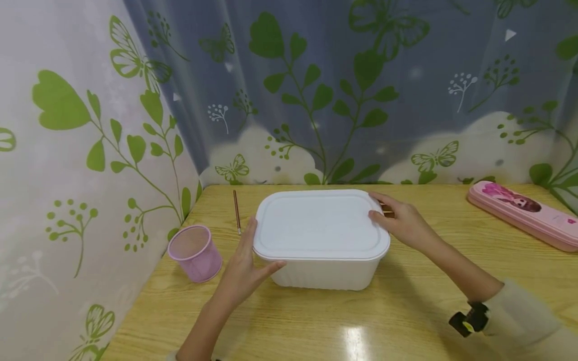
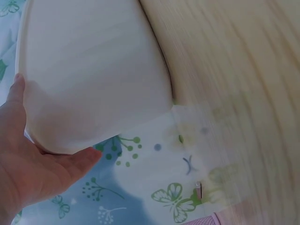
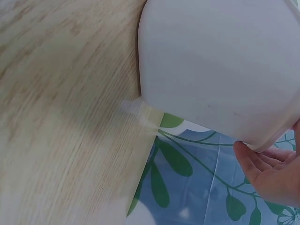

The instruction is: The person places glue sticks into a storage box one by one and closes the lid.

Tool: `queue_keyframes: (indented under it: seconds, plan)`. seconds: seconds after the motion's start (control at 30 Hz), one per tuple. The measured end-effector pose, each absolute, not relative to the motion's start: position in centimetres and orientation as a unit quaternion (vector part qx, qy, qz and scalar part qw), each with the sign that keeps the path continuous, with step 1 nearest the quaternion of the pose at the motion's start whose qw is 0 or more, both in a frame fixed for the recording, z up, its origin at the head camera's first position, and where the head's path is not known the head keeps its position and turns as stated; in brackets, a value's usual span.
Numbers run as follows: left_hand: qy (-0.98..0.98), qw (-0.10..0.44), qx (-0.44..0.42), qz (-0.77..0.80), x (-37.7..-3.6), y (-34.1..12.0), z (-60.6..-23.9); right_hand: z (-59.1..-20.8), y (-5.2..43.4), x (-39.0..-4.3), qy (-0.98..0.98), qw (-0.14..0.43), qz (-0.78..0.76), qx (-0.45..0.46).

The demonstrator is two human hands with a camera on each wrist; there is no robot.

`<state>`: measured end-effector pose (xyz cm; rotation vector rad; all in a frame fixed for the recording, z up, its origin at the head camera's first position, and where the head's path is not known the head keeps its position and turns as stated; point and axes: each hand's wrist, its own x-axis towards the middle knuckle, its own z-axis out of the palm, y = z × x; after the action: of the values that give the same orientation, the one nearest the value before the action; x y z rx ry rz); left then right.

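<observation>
A white plastic box (image 1: 325,274) stands on the wooden table, its white lid (image 1: 320,225) lying flat across the top. At the lid's front left corner, my left hand (image 1: 244,273) has its fingers along the left edge and its thumb at the front rim. My right hand (image 1: 404,220) grips the back right corner, thumb on top and fingers round the rim. The left wrist view has the box wall (image 2: 98,79) beside the left hand's spread thumb and finger. Fingertips of the right hand (image 3: 276,173) meet the rim in the right wrist view.
Left of the box is a pink mesh cup (image 1: 196,253), with a thin dark red pencil (image 1: 237,210) lying behind it. A pink pencil case (image 1: 524,215) lies at the far right. Leaf-patterned curtains (image 1: 316,100) hang behind and left of the table (image 1: 433,311).
</observation>
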<state>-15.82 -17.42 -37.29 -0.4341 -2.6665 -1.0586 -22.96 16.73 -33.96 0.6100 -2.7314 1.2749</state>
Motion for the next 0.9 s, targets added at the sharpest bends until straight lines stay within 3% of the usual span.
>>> queue_keyframes:
  seconds: [0.9]
  plan:
    - [-0.924,0.106,-0.144,-0.339,-15.83,-17.32,-36.64,-34.01,16.39,-22.5,-0.868,0.022,0.456,0.194]
